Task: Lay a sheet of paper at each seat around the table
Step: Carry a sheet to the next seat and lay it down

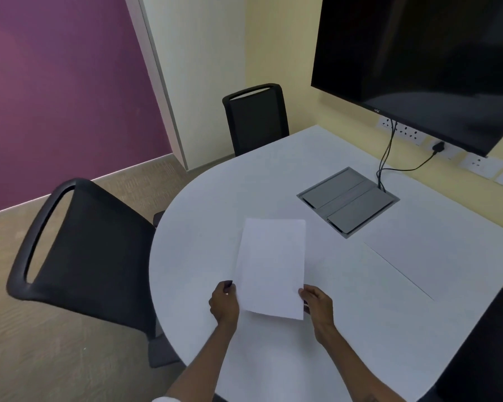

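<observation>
Both hands pinch the near corners of a sheet (272,268) — left hand (223,304) closed on its left edge, right hand (317,306) on its right — holding it over the white table (204,227), near edge. Whether it is one sheet or a thin stack is unclear. Another sheet (427,253) already lies flat to the right. To place this one well, lower it flat, square it to the table edge before this seat, then let go with both hands together — no sliding. The left chair (93,250) and far chair (256,120) have no paper yet.
</observation>
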